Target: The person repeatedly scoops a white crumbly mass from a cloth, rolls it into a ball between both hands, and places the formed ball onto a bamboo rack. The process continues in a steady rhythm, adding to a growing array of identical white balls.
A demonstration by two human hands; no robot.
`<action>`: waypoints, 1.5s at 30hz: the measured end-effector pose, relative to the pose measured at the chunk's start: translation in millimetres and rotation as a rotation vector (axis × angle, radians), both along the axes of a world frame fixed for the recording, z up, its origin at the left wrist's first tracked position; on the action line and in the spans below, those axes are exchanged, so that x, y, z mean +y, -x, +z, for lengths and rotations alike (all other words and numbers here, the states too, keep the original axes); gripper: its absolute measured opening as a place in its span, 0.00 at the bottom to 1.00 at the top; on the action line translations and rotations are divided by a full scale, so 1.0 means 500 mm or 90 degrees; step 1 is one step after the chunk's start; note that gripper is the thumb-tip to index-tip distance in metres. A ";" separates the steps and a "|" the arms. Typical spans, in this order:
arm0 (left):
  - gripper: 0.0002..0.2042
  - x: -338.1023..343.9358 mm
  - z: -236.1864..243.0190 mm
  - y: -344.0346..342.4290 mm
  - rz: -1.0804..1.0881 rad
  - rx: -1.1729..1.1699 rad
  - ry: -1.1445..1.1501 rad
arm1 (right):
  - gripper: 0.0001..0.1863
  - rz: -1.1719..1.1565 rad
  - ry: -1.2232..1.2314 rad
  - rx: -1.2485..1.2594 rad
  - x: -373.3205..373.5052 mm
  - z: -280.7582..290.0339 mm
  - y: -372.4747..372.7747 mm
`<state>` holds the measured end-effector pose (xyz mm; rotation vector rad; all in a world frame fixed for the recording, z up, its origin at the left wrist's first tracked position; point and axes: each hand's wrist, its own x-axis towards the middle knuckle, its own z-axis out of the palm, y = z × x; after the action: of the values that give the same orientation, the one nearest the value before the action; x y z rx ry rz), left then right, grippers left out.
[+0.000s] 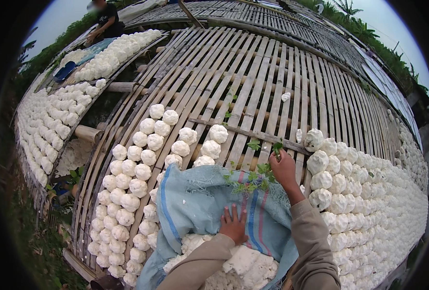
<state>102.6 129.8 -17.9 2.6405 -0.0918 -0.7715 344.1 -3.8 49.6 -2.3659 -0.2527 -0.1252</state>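
A light-blue woven sack [185, 198] with blue and pink stripes lies with its mouth spread, frayed at the edge. Inside it is a crumbly white mass [250, 265]. Pressed on the cloth with fingers spread, my left hand [233, 224] rests above that mass. Beyond the sack's far edge, my right hand [284, 168] pinches a sprig of green leaves [276, 147] just over the bamboo slats. More leafy stems [255, 181] poke up between the slats beside it. Rows of white lumpy balls [138, 187] stand to the left of the sack.
The bamboo slat rack [253, 72] stretches far ahead, with a cross strip [253, 133] lying over it. Packed white balls [369, 208] cover the right side. Another rack of balls [55, 121] stands left across a gap. A person [107, 21] stands far left near a blue scoop-like container [64, 71].
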 end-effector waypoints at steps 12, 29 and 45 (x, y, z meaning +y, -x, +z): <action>0.55 0.005 0.005 0.000 -0.013 0.012 0.010 | 0.10 0.053 0.122 0.009 0.102 -0.107 -0.117; 0.47 0.039 0.028 -0.029 -0.047 0.077 0.043 | 0.14 -0.971 0.619 0.375 -0.960 0.235 1.589; 0.18 0.027 0.088 0.280 0.298 -0.492 0.302 | 0.48 0.092 0.100 -0.080 0.003 -0.011 0.786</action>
<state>-37.5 143.3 26.2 2.2101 0.1199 0.3956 -48.8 -2.5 44.0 -2.4895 -0.5087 -0.1915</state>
